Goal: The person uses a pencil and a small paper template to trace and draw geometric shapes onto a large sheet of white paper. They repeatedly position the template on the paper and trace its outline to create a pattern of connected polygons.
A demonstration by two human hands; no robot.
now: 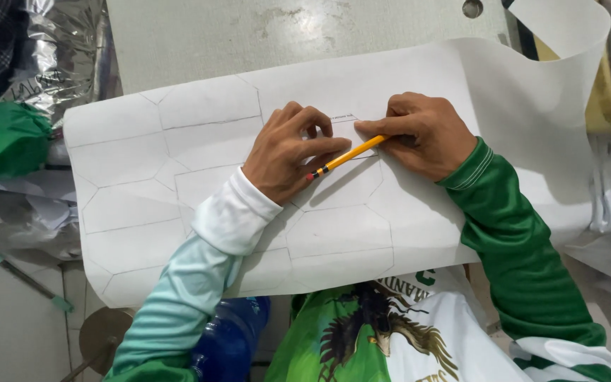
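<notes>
Most of the white paper sheet on the bench already carries pencilled hexagon outlines. My right hand pinches the yellow pencil, tracing around a small template that my left hand presses flat with curled fingers.

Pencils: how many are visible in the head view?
1. A yellow pencil lies across the white pattern sheet, held in the right hand, its dark end by the left hand fingers. Others could be hidden under the sheet.
</notes>
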